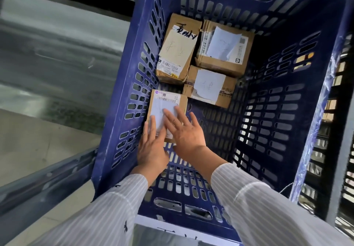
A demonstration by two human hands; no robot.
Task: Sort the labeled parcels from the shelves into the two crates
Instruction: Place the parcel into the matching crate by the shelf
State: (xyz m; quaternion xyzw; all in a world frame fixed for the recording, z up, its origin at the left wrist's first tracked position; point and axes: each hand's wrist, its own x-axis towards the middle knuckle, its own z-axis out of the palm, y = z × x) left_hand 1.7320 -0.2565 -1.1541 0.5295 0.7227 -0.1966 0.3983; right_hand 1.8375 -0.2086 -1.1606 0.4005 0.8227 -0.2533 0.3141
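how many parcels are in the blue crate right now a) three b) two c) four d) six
c: the blue crate holds the far-left parcel, the far-right parcel, the middle parcel and the near parcel, on which the left hand and right hand lie with flat fingers.

Blue slotted crate [277, 115], four labeled parcels [212, 86] inside — three clustered

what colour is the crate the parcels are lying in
Dark blue, with slotted walls; the crate shows best in the head view.
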